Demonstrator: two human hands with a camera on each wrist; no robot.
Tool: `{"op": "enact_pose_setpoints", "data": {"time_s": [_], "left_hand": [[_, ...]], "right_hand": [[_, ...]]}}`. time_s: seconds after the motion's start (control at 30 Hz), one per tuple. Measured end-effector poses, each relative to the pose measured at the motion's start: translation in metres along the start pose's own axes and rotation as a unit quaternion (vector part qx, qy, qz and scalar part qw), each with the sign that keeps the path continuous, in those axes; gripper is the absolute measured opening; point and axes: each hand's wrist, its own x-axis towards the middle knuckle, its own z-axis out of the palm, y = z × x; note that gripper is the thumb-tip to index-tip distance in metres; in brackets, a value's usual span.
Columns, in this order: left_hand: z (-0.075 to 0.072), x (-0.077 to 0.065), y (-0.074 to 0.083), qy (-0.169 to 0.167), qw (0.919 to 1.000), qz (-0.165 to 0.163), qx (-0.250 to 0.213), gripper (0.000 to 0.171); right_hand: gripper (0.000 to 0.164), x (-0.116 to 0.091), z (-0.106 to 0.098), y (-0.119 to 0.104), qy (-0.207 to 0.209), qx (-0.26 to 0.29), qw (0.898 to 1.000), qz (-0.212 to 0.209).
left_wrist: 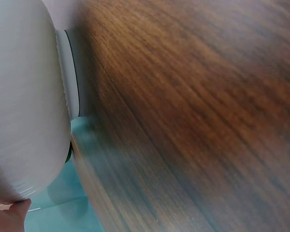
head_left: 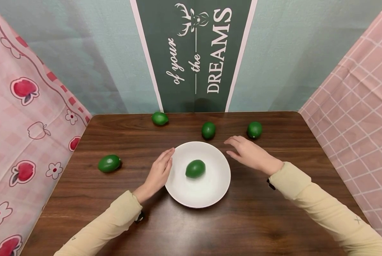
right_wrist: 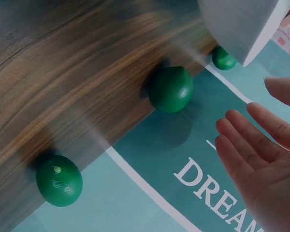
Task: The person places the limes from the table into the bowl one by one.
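A white bowl [head_left: 216, 177] stands in the middle of the table with one green lime [head_left: 195, 169] inside. At its left rim is my left hand [head_left: 159, 170], fingers nearly straight along the side of the bowl. The left wrist view shows the outer wall of the bowl [left_wrist: 24, 96] close up, with a fingertip [left_wrist: 20, 208] right at the rim. Off the bowl's upper right edge, my right hand [head_left: 249, 153] hovers with its fingers extended and holds nothing. In the right wrist view its palm [right_wrist: 275, 188] shows bare.
Behind the bowl lie three limes: one at the back left [head_left: 160, 118], a middle lime [head_left: 208, 130], and a right lime [head_left: 254, 129] just beyond my right hand. Another lime [head_left: 109, 163] rests on the left of the wooden table [head_left: 91, 202]. Curtains surround the table's back and sides.
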Motion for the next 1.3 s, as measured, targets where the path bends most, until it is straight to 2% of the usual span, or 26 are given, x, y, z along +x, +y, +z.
{"op": "enact_pose_setpoints", "data": {"time_s": [0.4, 1.13, 1.3], "left_hand": [[0.0, 0.0, 0.0, 0.004, 0.9999, 0.014, 0.005, 0.033], [0.0, 0.0, -0.001, -0.009, 0.9999, -0.006, 0.003, 0.034], [0.0, 0.0, -0.001, -0.011, 0.9999, -0.007, 0.003, 0.034]], "right_hand": [[0.031, -0.002, 0.002, 0.016, -0.01, -0.011, 1.0, 0.024], [0.035, -0.002, 0.003, 0.051, -0.028, -0.005, 0.995, 0.099], [0.035, -0.001, 0.004, 0.061, -0.02, -0.011, 0.994, 0.107]]}}
